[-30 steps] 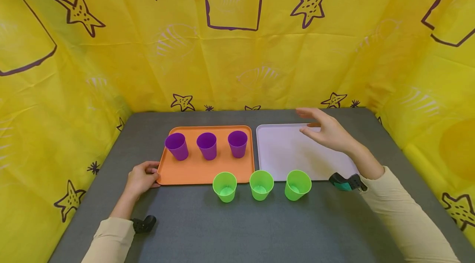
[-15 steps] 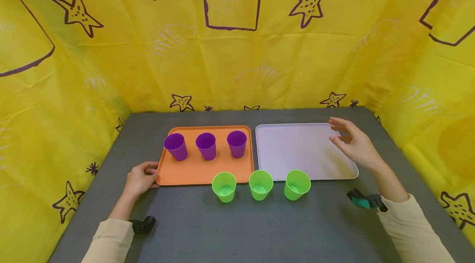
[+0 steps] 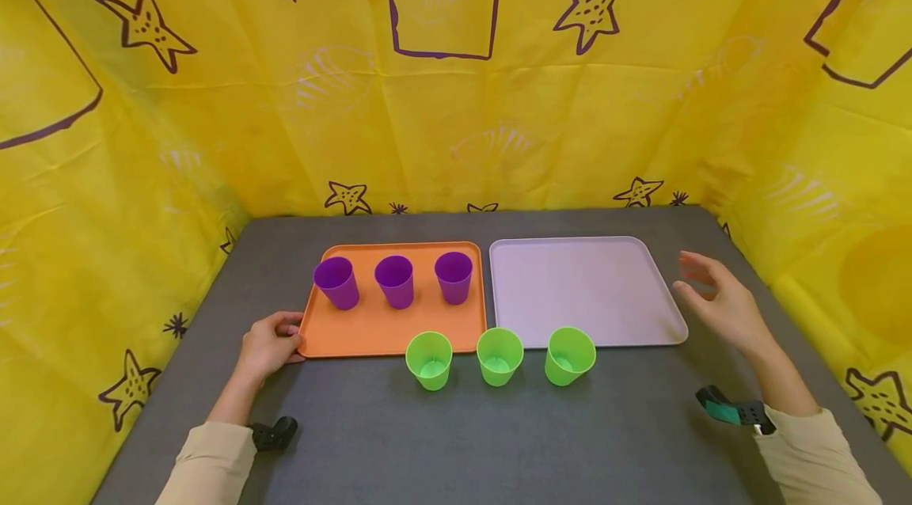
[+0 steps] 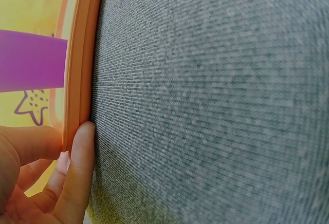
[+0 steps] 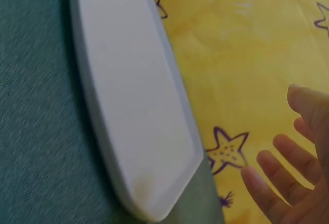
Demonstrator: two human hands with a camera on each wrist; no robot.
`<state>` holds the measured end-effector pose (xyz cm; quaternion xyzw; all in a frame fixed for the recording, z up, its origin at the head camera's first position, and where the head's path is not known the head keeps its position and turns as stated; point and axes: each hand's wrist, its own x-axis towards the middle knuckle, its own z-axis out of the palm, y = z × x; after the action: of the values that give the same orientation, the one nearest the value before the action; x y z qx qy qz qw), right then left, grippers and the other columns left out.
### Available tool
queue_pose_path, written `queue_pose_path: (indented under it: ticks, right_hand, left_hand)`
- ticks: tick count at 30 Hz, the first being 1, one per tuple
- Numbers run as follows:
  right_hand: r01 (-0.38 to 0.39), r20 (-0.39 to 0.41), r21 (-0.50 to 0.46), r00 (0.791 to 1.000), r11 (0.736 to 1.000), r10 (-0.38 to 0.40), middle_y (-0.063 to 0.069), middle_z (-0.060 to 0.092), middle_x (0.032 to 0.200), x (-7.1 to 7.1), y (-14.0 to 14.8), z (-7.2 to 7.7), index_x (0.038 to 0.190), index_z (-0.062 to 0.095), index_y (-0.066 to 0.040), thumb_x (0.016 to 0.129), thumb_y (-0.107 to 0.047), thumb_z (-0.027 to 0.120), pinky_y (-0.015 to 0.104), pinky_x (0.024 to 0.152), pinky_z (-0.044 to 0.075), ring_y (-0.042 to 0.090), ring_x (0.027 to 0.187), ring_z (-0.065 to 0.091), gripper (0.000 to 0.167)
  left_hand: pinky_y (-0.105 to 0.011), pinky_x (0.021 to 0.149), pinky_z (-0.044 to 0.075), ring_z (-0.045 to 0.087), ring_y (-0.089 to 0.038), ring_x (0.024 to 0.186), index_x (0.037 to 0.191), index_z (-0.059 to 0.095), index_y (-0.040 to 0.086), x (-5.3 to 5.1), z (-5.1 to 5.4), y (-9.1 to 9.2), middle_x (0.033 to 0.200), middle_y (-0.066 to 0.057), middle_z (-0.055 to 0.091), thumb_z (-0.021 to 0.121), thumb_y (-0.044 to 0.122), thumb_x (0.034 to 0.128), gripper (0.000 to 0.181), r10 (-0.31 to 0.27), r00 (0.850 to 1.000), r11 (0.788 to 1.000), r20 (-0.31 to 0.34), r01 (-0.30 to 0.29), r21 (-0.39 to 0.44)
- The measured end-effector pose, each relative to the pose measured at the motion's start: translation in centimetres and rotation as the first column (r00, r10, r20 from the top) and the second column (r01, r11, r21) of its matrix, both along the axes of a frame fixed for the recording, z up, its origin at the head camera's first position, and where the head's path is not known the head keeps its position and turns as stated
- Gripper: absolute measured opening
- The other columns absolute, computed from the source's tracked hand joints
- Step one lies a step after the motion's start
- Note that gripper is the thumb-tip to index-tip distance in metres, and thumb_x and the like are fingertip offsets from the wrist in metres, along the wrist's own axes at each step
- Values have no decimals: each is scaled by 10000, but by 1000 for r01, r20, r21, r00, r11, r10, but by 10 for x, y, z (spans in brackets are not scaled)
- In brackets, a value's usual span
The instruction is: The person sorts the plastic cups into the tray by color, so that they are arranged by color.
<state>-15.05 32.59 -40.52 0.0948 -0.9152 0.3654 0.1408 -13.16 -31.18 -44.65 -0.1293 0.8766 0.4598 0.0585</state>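
Probably for steadiness, left hand (image 3: 267, 345) pinches orange rectangular plastic-looking tray (image 3: 378, 337) at its near-left corner; three purple tapered cups (image 3: 397, 293) stand toward its far edge. Right hand (image 3: 732, 309), fingers loosely parted, holding nothing, off right edge of lavender rectangular tray (image 3: 580, 291).

Curtained-off booth, like a recording station: yellow starfish-print fabric backdrop (image 3: 427, 109) hangs round three sides of the grey tabletop (image 3: 484, 449), black cameras (image 3: 274, 434) strapped at both wrists.
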Motion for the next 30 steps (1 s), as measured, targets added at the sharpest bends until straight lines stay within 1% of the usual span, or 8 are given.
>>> queue_pose_path:
  ticks: [5, 8, 13, 15, 18, 21, 27, 30]
  right_hand:
    - [50, 48, 73, 997, 996, -54, 237, 514, 1225, 3, 15, -15, 1312, 440, 5, 886, -226, 608, -28, 683, 367, -217, 903, 402, 513]
    - [52, 89, 114, 994, 992, -62, 250, 528, 1199, 4, 20, -23, 1304, 439, 18, 884, -231, 610, 2, 639, 375, -148, 864, 474, 518]
    - [34, 132, 163, 990, 986, -56, 271, 570, 1113, 4, 22, -35, 1274, 454, 50, 867, -201, 628, 86, 597, 434, 29, 803, 596, 510]
    - [37, 143, 179, 988, 983, -63, 276, 585, 1088, 4, 21, -39, 1257, 464, 60, 865, -206, 629, 131, 585, 457, 188, 809, 642, 502]
    - [48, 154, 190, 985, 981, -78, 277, 600, 1055, 4, 20, -43, 1223, 484, 75, 868, -208, 618, 187, 573, 467, 360, 831, 623, 472]
    - [67, 159, 206, 982, 976, -101, 258, 625, 999, 4, 19, -47, 1183, 515, 81, 865, -200, 613, 235, 570, 466, 324, 778, 622, 435]
    - [56, 220, 230, 969, 971, -108, 215, 643, 925, 4, 18, -50, 1157, 533, 90, 880, -222, 591, 322, 602, 467, 67, 596, 564, 422]
    - [44, 255, 229, 961, 972, -103, 225, 642, 920, 4, 16, -50, 1157, 526, 104, 889, -230, 571, 328, 607, 465, 55, 539, 557, 430]
  left_hand:
    - [-311, 566, 573, 614, -161, 649, 1241, 479, -88, 0, 0, 0, 950, -223, 577, 568, -41, 813, 439, -3, 1000, 1000, -10, 3, -3]
    - [-310, 563, 573, 615, -160, 646, 1237, 482, -90, 0, 0, 0, 946, -223, 578, 569, -44, 810, 439, -2, 1000, 1000, -19, 2, -4]
    - [-310, 563, 573, 613, -158, 646, 1236, 483, -92, -1, 1, 1, 946, -222, 580, 563, -46, 806, 440, -3, 1000, 1000, -23, 3, -1]
    - [-311, 563, 573, 613, -158, 645, 1236, 483, -92, -1, 1, 1, 945, -223, 580, 561, -46, 805, 440, -3, 1000, 1000, -22, 3, 0]
    - [-311, 562, 573, 613, -158, 644, 1236, 484, -90, -1, 0, 1, 945, -223, 579, 561, -46, 806, 439, -1, 1000, 1000, -20, 1, -1]
    - [-310, 561, 573, 614, -158, 644, 1235, 485, -89, 0, 0, 1, 946, -226, 582, 559, -45, 808, 436, 0, 1000, 1000, -23, 0, -2]
    - [-311, 559, 573, 614, -157, 640, 1232, 487, -92, 0, 0, 1, 935, -221, 583, 552, -45, 809, 430, 2, 999, 1000, -34, -2, 0]
    - [-309, 562, 574, 613, -154, 642, 1234, 484, -95, 0, 0, 1, 936, -218, 582, 548, -43, 814, 429, 3, 999, 1000, -36, -3, 1]
